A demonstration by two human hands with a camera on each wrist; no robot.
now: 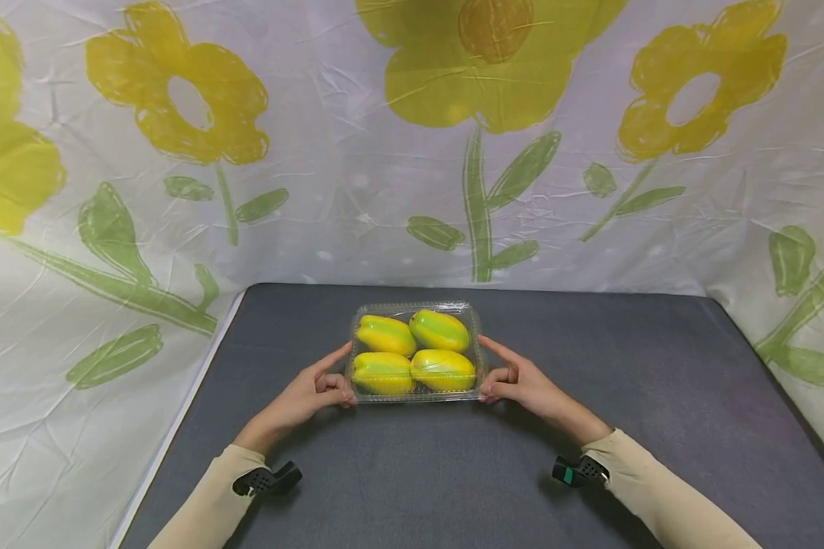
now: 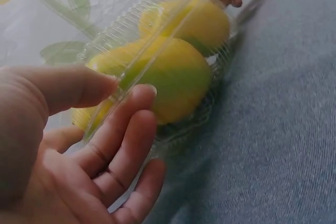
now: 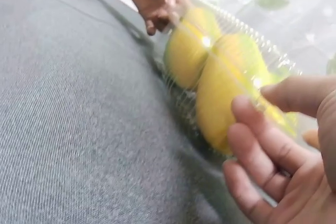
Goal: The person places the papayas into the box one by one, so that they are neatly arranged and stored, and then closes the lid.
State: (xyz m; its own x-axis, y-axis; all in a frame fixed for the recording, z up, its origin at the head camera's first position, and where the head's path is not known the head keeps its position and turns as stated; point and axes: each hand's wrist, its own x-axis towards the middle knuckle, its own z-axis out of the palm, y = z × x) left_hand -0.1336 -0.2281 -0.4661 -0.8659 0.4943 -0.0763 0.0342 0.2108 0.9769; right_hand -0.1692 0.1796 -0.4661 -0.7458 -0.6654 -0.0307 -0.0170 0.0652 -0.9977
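A clear plastic clamshell container sits on the dark table with its lid down. Inside lie several yellow-green, mango-like fruits in two rows. My left hand pinches the container's left rim between thumb and fingers, its index finger stretched along the side. On the opposite side my right hand pinches the right rim near the front corner, index finger also extended. In the left wrist view the thumb and fingertips meet at the ridged plastic edge. The right wrist view shows a similar grip beside a yellow fruit.
The dark grey tabletop spreads around the container. Behind it and at both sides hangs a pale cloth with yellow flowers. A black wrist camera is strapped to the left sleeve, another to the right.
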